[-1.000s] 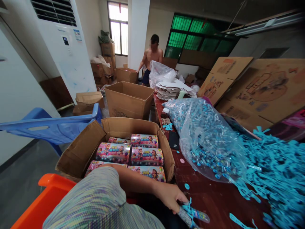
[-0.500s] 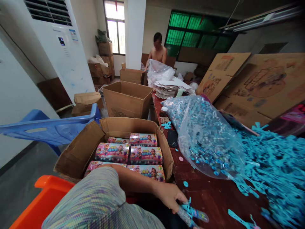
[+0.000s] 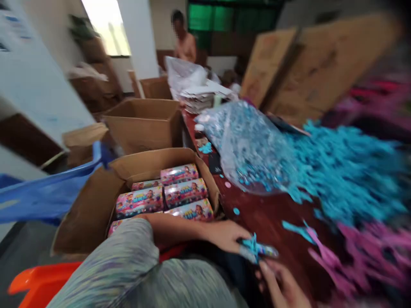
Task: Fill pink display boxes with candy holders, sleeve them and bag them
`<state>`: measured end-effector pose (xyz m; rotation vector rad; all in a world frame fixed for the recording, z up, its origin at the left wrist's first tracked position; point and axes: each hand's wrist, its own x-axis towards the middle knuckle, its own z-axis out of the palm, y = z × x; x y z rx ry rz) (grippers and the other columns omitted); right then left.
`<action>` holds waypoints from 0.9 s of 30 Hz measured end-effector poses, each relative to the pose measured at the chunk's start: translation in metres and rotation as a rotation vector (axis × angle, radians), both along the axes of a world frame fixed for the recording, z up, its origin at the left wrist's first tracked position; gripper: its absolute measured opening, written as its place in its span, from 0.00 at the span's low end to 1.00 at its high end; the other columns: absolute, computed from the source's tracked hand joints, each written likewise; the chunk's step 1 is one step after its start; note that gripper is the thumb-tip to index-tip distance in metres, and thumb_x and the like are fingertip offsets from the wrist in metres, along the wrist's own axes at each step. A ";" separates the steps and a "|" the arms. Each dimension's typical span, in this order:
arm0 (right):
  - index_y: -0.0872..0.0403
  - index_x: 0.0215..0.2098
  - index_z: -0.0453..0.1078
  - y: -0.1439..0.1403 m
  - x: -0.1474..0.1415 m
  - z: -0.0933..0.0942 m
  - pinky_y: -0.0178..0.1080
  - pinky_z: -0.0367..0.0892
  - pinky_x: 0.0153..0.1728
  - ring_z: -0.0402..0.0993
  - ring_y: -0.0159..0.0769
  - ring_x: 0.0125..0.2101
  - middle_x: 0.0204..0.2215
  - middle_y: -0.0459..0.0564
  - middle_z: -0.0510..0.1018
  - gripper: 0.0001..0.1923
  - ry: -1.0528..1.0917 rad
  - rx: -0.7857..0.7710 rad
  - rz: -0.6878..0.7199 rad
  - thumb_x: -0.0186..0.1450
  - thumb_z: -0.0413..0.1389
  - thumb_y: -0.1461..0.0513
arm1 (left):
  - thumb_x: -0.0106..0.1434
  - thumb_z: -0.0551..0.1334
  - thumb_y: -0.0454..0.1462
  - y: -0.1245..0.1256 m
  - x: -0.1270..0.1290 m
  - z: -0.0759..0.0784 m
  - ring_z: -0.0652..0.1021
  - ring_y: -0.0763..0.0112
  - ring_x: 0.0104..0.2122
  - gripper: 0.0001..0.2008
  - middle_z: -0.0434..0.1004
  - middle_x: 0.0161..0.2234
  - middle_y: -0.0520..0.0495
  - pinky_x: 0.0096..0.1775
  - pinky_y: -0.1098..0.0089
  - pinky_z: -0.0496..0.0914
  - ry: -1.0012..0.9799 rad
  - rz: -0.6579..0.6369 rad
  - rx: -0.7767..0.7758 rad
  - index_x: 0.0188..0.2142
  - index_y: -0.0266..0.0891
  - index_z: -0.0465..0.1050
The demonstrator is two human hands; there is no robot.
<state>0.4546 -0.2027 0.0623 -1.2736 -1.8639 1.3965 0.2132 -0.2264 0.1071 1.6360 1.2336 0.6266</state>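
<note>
My left hand (image 3: pixel 227 236) reaches across from the left, closed on a small clear tube (image 3: pixel 269 251) with coloured contents and a light-blue plastic piece (image 3: pixel 252 244) lying against it. Just below, my right hand (image 3: pixel 282 282) has its fingers bent, and the foremost fingertip meets the lower end of the blue piece. Blur hides what the right fingertips pinch. To the right of the hands lie a loose blue plastic piece (image 3: pixel 297 231) and a heap of pink plastic pieces (image 3: pixel 369 252).
An open carton (image 3: pixel 154 156) holds several printed packs (image 3: pixel 139 201). On the dark red table (image 3: pixel 257 218) sit a clear bag (image 3: pixel 250 145) of small blue parts and a large blue heap (image 3: pixel 346 171). A person (image 3: pixel 186 45) stands behind. Blue chair (image 3: pixel 64 188) at left.
The view has swung right and down, bringing the pink heap and most of my right hand into sight. My left hand still holds the tube and blue piece.
</note>
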 end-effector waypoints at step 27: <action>0.46 0.58 0.75 -0.016 0.199 0.093 0.35 0.81 0.45 0.85 0.35 0.43 0.45 0.49 0.86 0.17 -0.026 0.482 -0.331 0.71 0.64 0.62 | 0.66 0.73 0.49 0.132 0.143 0.045 0.82 0.64 0.46 0.29 0.82 0.51 0.41 0.50 0.62 0.77 -0.020 -0.587 -0.106 0.61 0.41 0.72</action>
